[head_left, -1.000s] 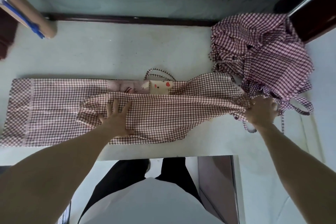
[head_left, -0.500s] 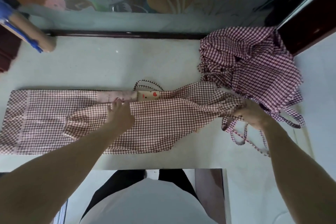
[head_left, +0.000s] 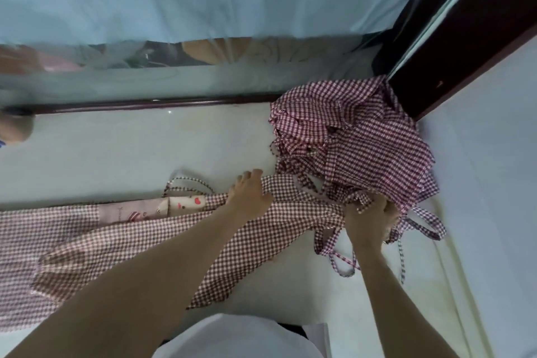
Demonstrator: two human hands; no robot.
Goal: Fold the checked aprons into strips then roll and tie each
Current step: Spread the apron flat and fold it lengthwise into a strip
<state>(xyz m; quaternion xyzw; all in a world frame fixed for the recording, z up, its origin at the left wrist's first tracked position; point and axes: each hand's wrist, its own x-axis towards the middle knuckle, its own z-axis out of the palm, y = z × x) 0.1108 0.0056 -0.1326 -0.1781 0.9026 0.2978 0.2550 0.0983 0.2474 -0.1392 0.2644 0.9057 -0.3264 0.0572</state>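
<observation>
A red-and-white checked apron (head_left: pixel 151 244) lies as a long folded strip across the pale table (head_left: pixel 116 154). A pocket patch with a red heart (head_left: pixel 186 203) shows at its far edge. My left hand (head_left: pixel 251 195) rests on the apron's upper right part, fingers spread. My right hand (head_left: pixel 370 216) grips the bunched right end of the apron, where its thin checked ties (head_left: pixel 343 259) trail onto the table. A heap of more checked aprons (head_left: pixel 357 139) sits at the back right, touching the end I hold.
A dark wooden frame (head_left: pixel 453 46) rises at the right behind the heap. A dark rail (head_left: pixel 145 104) runs along the table's back edge under a light blue cloth. A tan roll (head_left: pixel 14 128) shows at the far left edge.
My left hand slid right along the apron from its middle toward the right end. My right hand kept its grip on the bunched end. The view tilted up and right.
</observation>
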